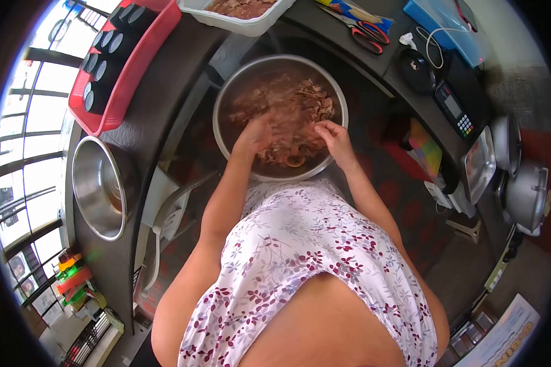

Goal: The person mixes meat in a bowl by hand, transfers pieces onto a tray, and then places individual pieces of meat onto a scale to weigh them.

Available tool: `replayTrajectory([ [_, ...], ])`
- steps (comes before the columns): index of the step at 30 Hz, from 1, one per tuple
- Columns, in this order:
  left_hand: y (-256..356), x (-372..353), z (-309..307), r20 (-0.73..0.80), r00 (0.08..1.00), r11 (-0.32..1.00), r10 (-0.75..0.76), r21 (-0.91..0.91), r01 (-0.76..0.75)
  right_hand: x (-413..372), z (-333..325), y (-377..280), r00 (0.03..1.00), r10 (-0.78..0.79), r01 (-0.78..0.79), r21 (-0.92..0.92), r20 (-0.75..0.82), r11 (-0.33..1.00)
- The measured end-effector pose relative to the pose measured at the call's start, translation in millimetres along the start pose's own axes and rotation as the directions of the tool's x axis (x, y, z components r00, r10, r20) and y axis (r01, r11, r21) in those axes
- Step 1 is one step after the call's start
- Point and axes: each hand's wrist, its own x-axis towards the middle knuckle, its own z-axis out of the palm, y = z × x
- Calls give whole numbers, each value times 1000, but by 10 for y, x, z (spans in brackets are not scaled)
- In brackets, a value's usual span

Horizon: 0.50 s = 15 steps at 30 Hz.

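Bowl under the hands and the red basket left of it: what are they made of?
Bowl: likely stainless steel, grey and polished, its rim catching light. Basket: probably plastic, even glossy red with a moulded rim; not certain from this view.

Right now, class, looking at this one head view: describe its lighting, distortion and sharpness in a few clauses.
Head view: strong fisheye bends the counter edges and leaves black corners; the windows at left are blown out white; glare streaks the empty steel bowl; the left hand in the meat bowl looks slightly motion-blurred; the right hand is sharper.
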Motion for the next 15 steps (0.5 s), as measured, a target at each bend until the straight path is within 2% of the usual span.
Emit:
replayTrajectory([
  [1, -20, 15, 5, -16, 999, 996, 28, 84, -27, 18, -45, 78, 1000, -8, 5, -108, -24, 994],
  [2, -42, 37, 13, -14, 1000, 996, 22, 92, -21, 36, -85, 158, 999, -10, 7, -102, -31, 995],
  [4, -94, 96, 9, -188, 980, 973, 57, 232, -12, 56, -103, 210, 994, -56, 39, -166, -98, 985],
  [8, -121, 133, 45, -168, 977, 940, 134, 332, -72, 3, -139, 139, 990, -97, 91, -67, -103, 994],
  [10, -31, 85, 137, -253, 949, 857, 190, 514, -35, 22, -185, 160, 991, -109, 93, -175, -83, 980],
  [14, 43, 151, -173, -285, 905, 835, 316, 536, -122, 41, -198, 160, 996, -79, 72, -139, -49, 988],
  [15, 72, 128, -190, -302, 872, 791, 384, 596, -142, 55, -226, 174, 996, -69, 54, -211, -62, 976],
])
